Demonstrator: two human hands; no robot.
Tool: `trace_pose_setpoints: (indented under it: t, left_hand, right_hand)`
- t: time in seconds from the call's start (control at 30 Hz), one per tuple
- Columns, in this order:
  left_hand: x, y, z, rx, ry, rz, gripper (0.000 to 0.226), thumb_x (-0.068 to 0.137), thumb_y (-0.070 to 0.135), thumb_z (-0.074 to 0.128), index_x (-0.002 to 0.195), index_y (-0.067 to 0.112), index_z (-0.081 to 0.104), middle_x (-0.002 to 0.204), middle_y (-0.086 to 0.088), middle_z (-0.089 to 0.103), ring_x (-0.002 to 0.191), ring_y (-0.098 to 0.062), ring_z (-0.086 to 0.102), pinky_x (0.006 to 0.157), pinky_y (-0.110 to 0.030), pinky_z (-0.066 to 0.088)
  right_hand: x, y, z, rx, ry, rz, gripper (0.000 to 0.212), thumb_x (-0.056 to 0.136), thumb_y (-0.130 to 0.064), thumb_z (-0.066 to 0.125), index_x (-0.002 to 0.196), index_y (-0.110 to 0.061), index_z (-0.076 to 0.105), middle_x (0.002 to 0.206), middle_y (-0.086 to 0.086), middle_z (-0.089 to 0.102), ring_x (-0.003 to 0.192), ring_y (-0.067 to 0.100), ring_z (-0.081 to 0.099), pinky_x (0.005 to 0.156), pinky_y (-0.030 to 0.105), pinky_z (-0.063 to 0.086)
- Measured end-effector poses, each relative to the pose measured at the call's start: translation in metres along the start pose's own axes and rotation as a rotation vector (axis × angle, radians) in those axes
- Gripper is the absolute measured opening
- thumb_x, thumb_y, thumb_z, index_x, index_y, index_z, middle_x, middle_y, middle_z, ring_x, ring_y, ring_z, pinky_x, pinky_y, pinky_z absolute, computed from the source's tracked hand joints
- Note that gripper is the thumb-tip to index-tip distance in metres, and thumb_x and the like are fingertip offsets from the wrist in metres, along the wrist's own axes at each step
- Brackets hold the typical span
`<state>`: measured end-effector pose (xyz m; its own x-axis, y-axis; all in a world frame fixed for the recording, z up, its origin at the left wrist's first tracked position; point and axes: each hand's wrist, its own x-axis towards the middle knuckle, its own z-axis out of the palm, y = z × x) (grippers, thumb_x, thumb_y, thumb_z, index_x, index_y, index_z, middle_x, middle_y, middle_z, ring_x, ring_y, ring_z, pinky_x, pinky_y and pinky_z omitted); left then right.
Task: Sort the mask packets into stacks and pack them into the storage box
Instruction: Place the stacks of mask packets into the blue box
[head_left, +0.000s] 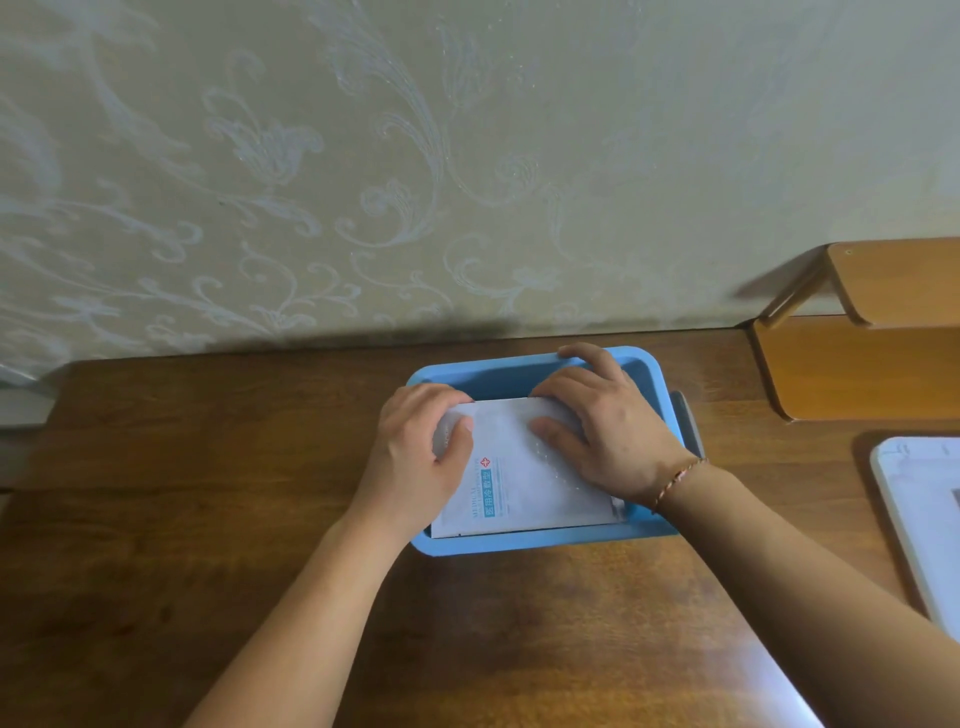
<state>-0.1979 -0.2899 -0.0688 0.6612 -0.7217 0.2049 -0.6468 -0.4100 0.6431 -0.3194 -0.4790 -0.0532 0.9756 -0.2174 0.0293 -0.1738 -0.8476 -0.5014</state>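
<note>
On the tabletop (208, 493) sits the blue box (519, 371), and the white packets (524, 478) lie flat inside it, nearly filling its floor, so this looks like the packing step, close to done. Both hands are down in the box: the left hand (415, 452) curls over the stack's left edge, thumb on top, while the right hand (608, 431) spreads over the far right corner, fingers bent against the back wall. Next, I'd say, seat the stack level and release.
</note>
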Motion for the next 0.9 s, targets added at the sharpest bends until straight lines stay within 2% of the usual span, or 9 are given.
trace_pose_setpoints:
  t: [0.1,0.17,0.27,0.33,0.43,0.5,0.63,0.77,0.9]
  left_hand:
    - [-0.002,-0.003,0.001,0.032,-0.026,-0.007,0.028,0.095,0.03,0.048,0.113,0.016,0.063,0.113,0.005,0.061,0.11,-0.012,0.052,0.095,-0.047,0.046]
    - [-0.004,-0.003,-0.001,-0.012,-0.01,-0.014,0.037,0.096,0.035,0.045,0.122,0.015,0.061,0.121,0.008,0.058,0.118,-0.01,0.05,0.1,-0.046,0.045]
    - [-0.012,0.0,-0.007,-0.12,0.166,0.029,0.036,0.096,0.028,0.048,0.123,0.009,0.062,0.126,0.005,0.058,0.12,-0.012,0.053,0.102,-0.039,0.047]
    - [-0.024,0.001,-0.008,-0.195,0.274,-0.021,0.037,0.095,0.027,0.05,0.126,0.009,0.059,0.132,-0.003,0.058,0.126,-0.015,0.052,0.105,-0.037,0.044]
    - [-0.048,0.007,-0.002,-0.315,0.272,-0.275,0.049,0.091,0.043,0.049,0.138,0.029,0.045,0.149,0.008,0.042,0.138,-0.004,0.036,0.113,-0.039,0.035]
    - [-0.057,0.011,0.005,-0.391,0.234,-0.429,0.054,0.087,0.052,0.05,0.139,0.041,0.038,0.152,0.018,0.035,0.139,0.005,0.029,0.116,-0.04,0.032]
    - [-0.054,0.017,0.01,-0.442,0.244,-0.561,0.052,0.086,0.051,0.055,0.136,0.048,0.042,0.15,0.025,0.033,0.138,0.001,0.031,0.111,-0.042,0.04]
    - [-0.047,0.025,0.012,-0.408,0.334,-0.591,0.043,0.093,0.029,0.062,0.133,0.037,0.05,0.146,0.018,0.042,0.134,-0.004,0.038,0.111,-0.041,0.039]
    - [-0.046,0.026,0.014,-0.386,0.349,-0.583,0.039,0.095,0.027,0.058,0.133,0.034,0.051,0.147,0.014,0.043,0.135,-0.004,0.038,0.113,-0.04,0.037]
  right_hand:
    - [-0.003,-0.005,0.0,0.09,0.041,0.04,0.041,0.09,-0.041,0.051,0.117,-0.014,0.063,0.116,-0.001,0.064,0.135,0.022,0.035,0.108,0.041,0.038]
    - [-0.016,-0.014,-0.006,0.209,0.188,0.109,0.041,0.089,-0.036,0.057,0.123,-0.014,0.061,0.124,-0.001,0.061,0.133,0.015,0.04,0.111,0.025,0.032]
    - [-0.044,-0.028,-0.014,0.355,0.377,0.319,0.039,0.091,-0.031,0.062,0.129,-0.021,0.057,0.125,-0.012,0.057,0.119,0.003,0.048,0.098,0.013,0.037]
    - [-0.062,-0.035,-0.016,0.433,0.333,0.428,0.047,0.089,-0.03,0.062,0.135,-0.027,0.05,0.124,-0.019,0.049,0.116,0.002,0.047,0.092,0.016,0.043]
    - [-0.069,-0.04,-0.018,0.458,0.179,0.476,0.049,0.091,-0.028,0.06,0.133,-0.039,0.037,0.114,-0.028,0.042,0.104,-0.005,0.046,0.067,-0.001,0.042]
    - [-0.06,-0.04,-0.018,0.467,0.118,0.497,0.039,0.094,-0.028,0.057,0.122,-0.042,0.034,0.101,-0.034,0.04,0.088,-0.007,0.048,0.065,0.005,0.045]
    - [-0.038,-0.035,-0.011,0.463,0.019,0.617,0.029,0.095,-0.035,0.051,0.119,-0.021,0.046,0.111,-0.01,0.054,0.099,0.01,0.055,0.083,0.031,0.045]
    - [-0.023,-0.04,-0.004,0.436,-0.079,0.702,0.03,0.098,-0.036,0.044,0.121,-0.016,0.041,0.108,0.004,0.055,0.089,0.019,0.052,0.075,0.031,0.037]
    - [-0.018,-0.046,0.0,0.43,-0.096,0.723,0.041,0.099,-0.036,0.042,0.132,-0.014,0.037,0.119,0.01,0.055,0.098,0.024,0.054,0.081,0.035,0.041]
